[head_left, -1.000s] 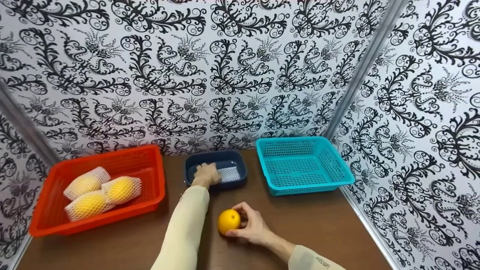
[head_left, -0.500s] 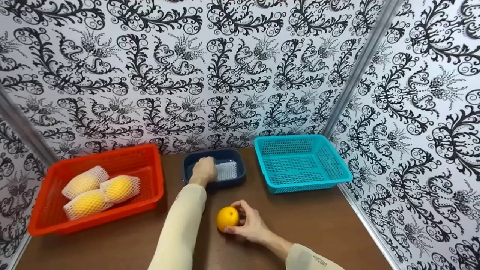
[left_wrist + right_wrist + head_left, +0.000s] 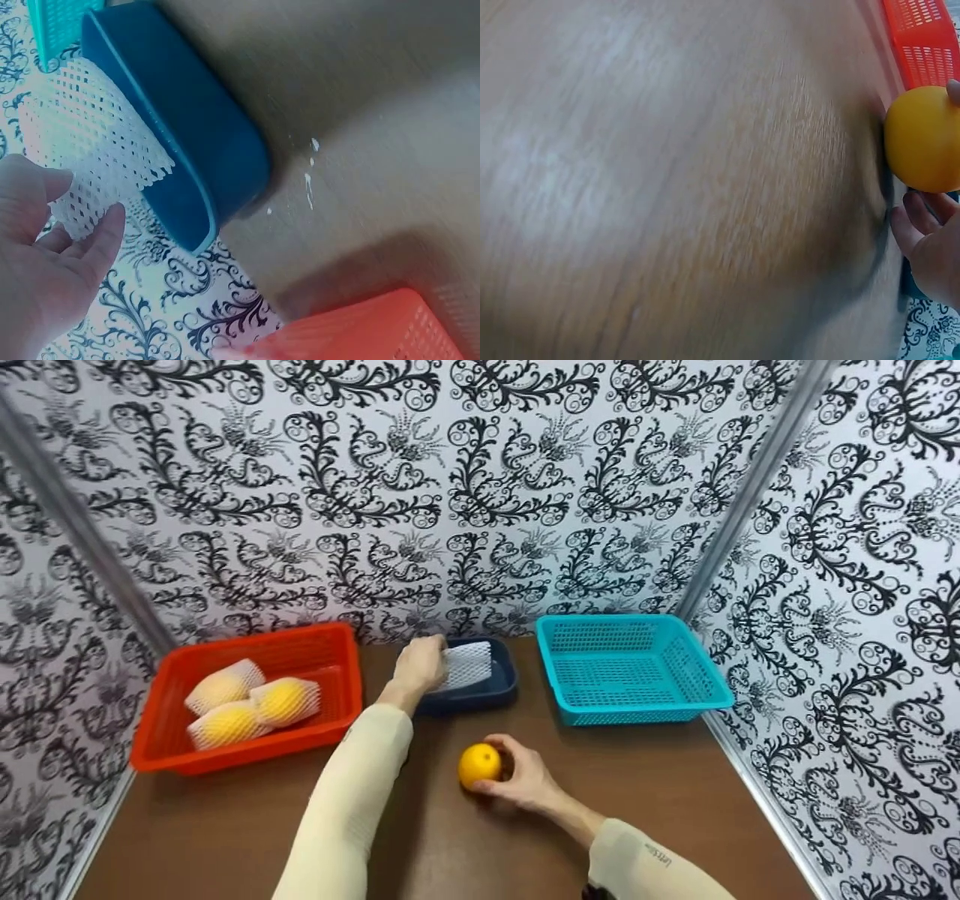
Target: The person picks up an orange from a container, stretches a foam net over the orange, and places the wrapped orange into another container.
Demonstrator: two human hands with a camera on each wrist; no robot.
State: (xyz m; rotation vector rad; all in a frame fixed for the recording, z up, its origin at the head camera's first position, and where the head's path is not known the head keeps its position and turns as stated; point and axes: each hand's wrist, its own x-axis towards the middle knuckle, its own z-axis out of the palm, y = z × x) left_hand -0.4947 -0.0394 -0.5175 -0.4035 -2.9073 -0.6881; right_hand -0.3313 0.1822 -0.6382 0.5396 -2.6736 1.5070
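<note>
A white foam net sleeve (image 3: 105,135) is pinched between the thumb and fingers of my left hand (image 3: 60,255). In the head view this hand (image 3: 421,664) is over the left part of a dark blue tub (image 3: 499,682), and the flat sleeve (image 3: 470,664) sticks out to its right, above the tub. My right hand (image 3: 529,776) holds an orange (image 3: 480,765) at the middle of the table, fingers and thumb curled about its right side. The right wrist view shows the orange (image 3: 924,142) at its right edge, with part of the hand (image 3: 937,251) cut off.
At the left stands a red basket (image 3: 247,750) with 3 yellow fruits in foam nets (image 3: 229,725). A turquoise basket (image 3: 637,712) stands right of the tub. A patterned wall (image 3: 480,510) rises behind the brown table (image 3: 450,847).
My left hand has taken hold of a foam net and lifted it out of the tub. The right hand stays on the orange. The head view has shifted slightly.
</note>
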